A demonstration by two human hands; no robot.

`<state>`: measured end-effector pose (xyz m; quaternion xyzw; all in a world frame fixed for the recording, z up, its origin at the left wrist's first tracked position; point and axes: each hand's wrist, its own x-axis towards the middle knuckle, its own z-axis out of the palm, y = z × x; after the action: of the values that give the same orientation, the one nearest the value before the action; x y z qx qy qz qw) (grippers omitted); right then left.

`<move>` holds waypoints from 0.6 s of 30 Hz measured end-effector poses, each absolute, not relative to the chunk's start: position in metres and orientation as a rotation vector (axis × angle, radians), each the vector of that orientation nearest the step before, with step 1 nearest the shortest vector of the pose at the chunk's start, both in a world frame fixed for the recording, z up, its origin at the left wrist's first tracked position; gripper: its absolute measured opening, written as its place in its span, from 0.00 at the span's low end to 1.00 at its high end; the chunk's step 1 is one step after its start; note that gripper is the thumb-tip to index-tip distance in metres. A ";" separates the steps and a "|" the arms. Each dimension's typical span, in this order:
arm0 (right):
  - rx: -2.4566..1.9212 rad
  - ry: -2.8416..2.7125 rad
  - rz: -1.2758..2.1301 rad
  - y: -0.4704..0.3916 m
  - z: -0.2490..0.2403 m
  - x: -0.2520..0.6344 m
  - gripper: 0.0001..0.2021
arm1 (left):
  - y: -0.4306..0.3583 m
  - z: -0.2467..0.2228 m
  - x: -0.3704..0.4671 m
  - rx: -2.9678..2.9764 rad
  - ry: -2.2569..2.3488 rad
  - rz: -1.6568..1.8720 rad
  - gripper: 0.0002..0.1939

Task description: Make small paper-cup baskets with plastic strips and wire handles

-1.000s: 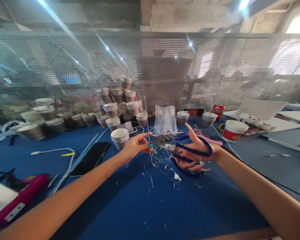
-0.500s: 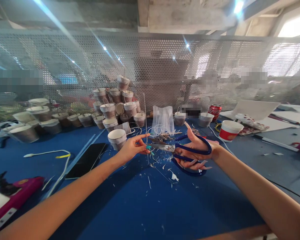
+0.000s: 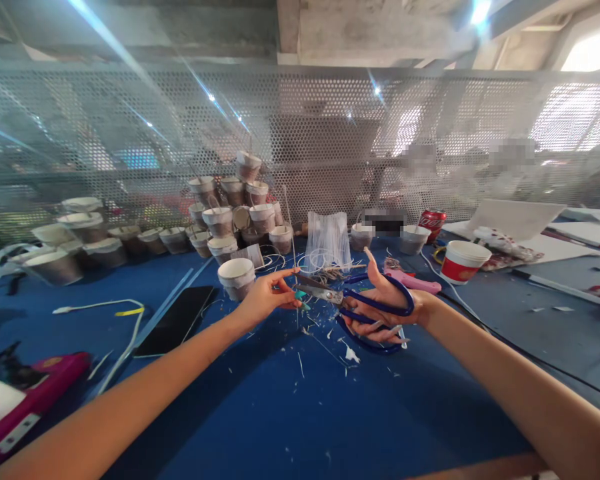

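One thin upright stick (image 3: 293,235) shows on my feed, pinched in my left hand (image 3: 269,293) just right of the front pot (image 3: 236,284), while farther right my right hand (image 3: 383,299) grips blue-handled scissors (image 3: 335,297).

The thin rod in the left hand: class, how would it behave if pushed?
The thin rod is probably fairly stiff, standing nearly straight above the left hand. It looks light, being so slender, and might bend or snap.
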<state>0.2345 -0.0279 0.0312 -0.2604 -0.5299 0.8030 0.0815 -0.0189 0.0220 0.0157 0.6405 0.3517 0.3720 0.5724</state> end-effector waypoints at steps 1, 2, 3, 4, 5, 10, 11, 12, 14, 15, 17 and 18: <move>-0.761 -1.577 2.395 -0.027 0.030 0.233 0.43 | 0.022 0.016 -0.019 1.502 0.828 0.874 0.30; -0.742 -1.571 2.401 -0.027 0.028 0.232 0.43 | 0.022 0.016 -0.019 1.502 0.827 0.876 0.30; -0.724 -1.566 2.412 -0.026 0.026 0.230 0.43 | 0.022 0.015 -0.019 1.498 0.823 0.877 0.30; -0.708 -1.557 2.424 -0.026 0.024 0.229 0.42 | 0.022 0.015 -0.019 1.493 0.817 0.880 0.30; -0.694 -1.540 2.434 -0.026 0.023 0.227 0.42 | 0.023 0.014 -0.020 1.485 0.810 0.883 0.30; -0.682 -1.394 2.473 -0.027 0.019 0.221 0.44 | 0.023 0.013 -0.019 1.400 0.803 0.905 0.29; -0.681 -1.363 2.475 -0.027 0.018 0.221 0.44 | 0.023 0.013 -0.019 1.378 0.807 0.908 0.28; -0.673 -1.338 2.476 -0.027 0.018 0.220 0.45 | 0.023 0.013 -0.019 1.360 0.812 0.910 0.28; -0.650 -1.314 2.480 -0.028 0.017 0.219 0.46 | 0.023 0.014 -0.018 1.336 0.821 0.905 0.27; -0.637 -1.317 2.483 -0.028 0.016 0.218 0.46 | 0.023 0.015 -0.018 1.331 0.823 0.902 0.28; -0.623 -1.328 2.480 -0.028 0.015 0.217 0.46 | 0.022 0.015 -0.018 1.327 0.825 0.893 0.28; -0.625 -1.332 2.475 -0.028 0.015 0.216 0.46 | 0.022 0.015 -0.019 1.327 0.826 0.890 0.28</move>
<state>0.2159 -0.0283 0.0147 -0.2152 -0.4585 0.8523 0.1307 -0.0187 0.0224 0.0150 0.5775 0.3597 0.3874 0.6221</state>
